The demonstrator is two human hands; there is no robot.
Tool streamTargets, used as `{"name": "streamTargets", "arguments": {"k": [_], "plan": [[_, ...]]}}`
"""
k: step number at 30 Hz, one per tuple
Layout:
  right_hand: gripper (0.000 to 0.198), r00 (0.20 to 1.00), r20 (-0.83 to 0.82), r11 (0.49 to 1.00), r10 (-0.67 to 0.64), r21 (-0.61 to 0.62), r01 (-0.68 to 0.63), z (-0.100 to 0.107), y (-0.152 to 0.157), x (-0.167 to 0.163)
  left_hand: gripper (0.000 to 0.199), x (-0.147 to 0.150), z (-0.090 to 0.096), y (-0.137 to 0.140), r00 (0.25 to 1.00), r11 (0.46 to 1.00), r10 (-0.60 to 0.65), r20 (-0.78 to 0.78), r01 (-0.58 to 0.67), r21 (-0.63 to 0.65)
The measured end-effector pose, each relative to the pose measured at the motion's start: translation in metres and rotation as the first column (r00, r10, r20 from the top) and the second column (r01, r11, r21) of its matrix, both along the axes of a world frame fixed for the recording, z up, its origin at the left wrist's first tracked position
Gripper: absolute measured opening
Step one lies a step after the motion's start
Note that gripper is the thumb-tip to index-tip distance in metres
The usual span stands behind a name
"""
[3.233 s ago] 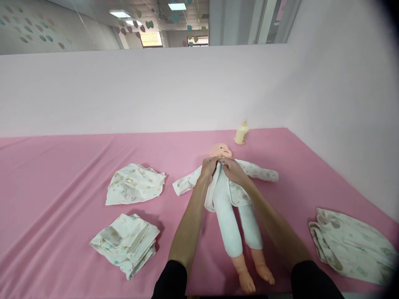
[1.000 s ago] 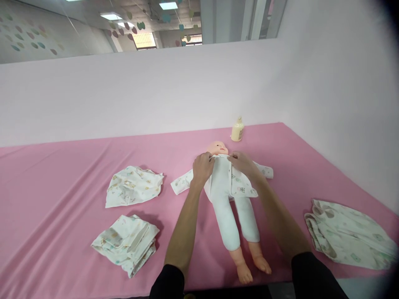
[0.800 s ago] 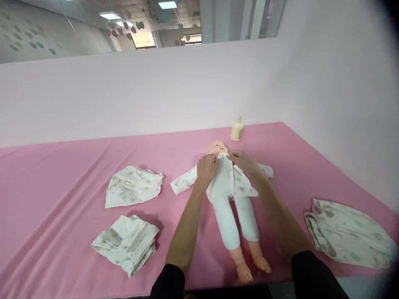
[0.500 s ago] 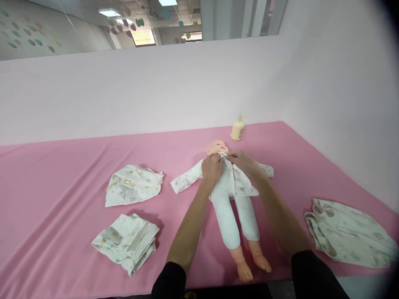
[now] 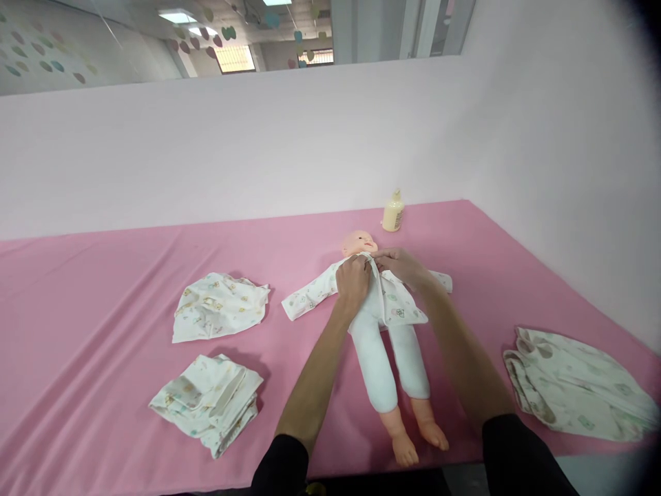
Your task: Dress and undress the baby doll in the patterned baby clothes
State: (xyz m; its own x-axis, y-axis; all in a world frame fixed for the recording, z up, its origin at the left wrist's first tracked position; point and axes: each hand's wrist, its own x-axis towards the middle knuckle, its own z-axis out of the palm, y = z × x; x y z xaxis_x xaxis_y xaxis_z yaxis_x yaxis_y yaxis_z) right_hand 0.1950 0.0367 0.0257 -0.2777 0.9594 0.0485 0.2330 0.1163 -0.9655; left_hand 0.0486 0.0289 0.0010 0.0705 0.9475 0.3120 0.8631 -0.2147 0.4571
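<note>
Pinched in the bent fingers of my left hand (image 5: pixel 354 281) is cloth at the front of a printed jacket (image 5: pixel 400 301), just below the collar. At the same neckline, fingertips of my right hand (image 5: pixel 401 267) touch the cloth from the other side; whether they close on it I cannot tell, since the fingers hide the contact. Working from both sides, I judge, steadies such thin fabric better than one hand could.

Under the jacket a doll (image 5: pixel 375 368) lies on its back on a pink sheet (image 5: pixel 103 310), its head towards the far edge and its feet close to the near one. That puts its front uppermost and the neckline within easy reach, which seems the reason for lying it so. The sleeves spread out to either side, probably so they stay out from under my wrists. One front panel hangs loose over the white body, with nothing visible fastening it.

By the far edge, short of the far right corner, a pump bottle (image 5: pixel 393 215) stands upright, beyond the doll's head and clear of my elbows. A crumpled printed cloth (image 5: pixel 219 306) and a folded cloth (image 5: pixel 209 399) lie to the doll's left as I face it; another folded bundle (image 5: pixel 578 386) sits beside the right edge, all apart from my grip.
</note>
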Motion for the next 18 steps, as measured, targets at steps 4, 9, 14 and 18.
{"name": "streamTargets", "arguments": {"k": [4,9,14,18], "plan": [[0.023,0.992,-0.127,0.998,0.024,-0.049,-0.03,-0.008,0.007,0.0,0.025,-0.002,-0.002,0.003,0.993,1.0,-0.001,0.116,-0.003,0.03],[0.025,0.971,-0.223,0.996,-0.089,-0.035,0.084,-0.02,0.013,-0.012,0.028,-0.004,-0.007,0.008,0.962,0.999,-0.005,0.273,-0.01,0.053],[0.028,0.948,-0.295,0.992,-0.121,-0.05,0.112,-0.026,0.014,-0.02,0.024,-0.007,-0.007,0.009,0.855,1.0,-0.027,0.518,0.026,0.009],[0.028,0.945,-0.309,0.994,-0.106,-0.054,0.094,-0.034,0.018,-0.02,0.016,-0.016,-0.002,0.011,0.627,0.962,0.026,0.778,0.197,-0.191]]}}
